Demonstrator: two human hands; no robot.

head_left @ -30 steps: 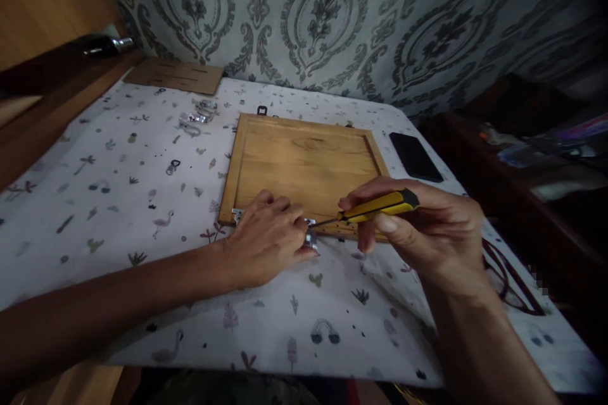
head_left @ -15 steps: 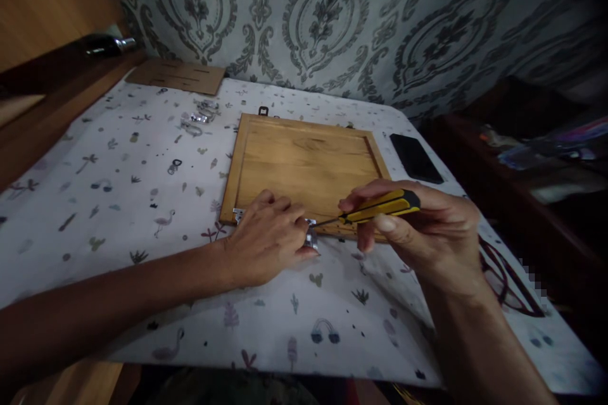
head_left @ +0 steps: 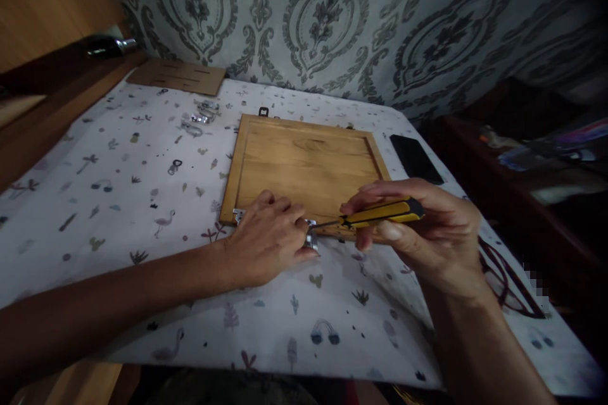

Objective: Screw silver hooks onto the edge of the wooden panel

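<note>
A framed wooden panel point(head_left: 304, 164) lies flat on the patterned tablecloth. My left hand point(head_left: 268, 240) rests at its near edge, fingers curled over a silver metal fitting point(head_left: 311, 239) whose right end shows beside the thumb. Another bit of silver metal point(head_left: 238, 215) peeks out left of the hand; whether it is the same piece is hidden. In my right hand point(head_left: 418, 237) is a screwdriver point(head_left: 380, 213) with a yellow and black handle, held by fingers and thumb. Its shaft points left, and the tip meets the fitting near my left fingertips.
Loose silver fittings point(head_left: 199, 119) lie left of the panel, with a small dark ring-shaped piece point(head_left: 175, 167) nearer me. A cardboard piece point(head_left: 175, 76) is at the back left. A black phone point(head_left: 415, 158) and eyeglasses point(head_left: 510, 281) lie on the right.
The screwdriver handle has turned in my right fingers, and its butt end has dipped slightly. My left hand and the panel stay in place.
</note>
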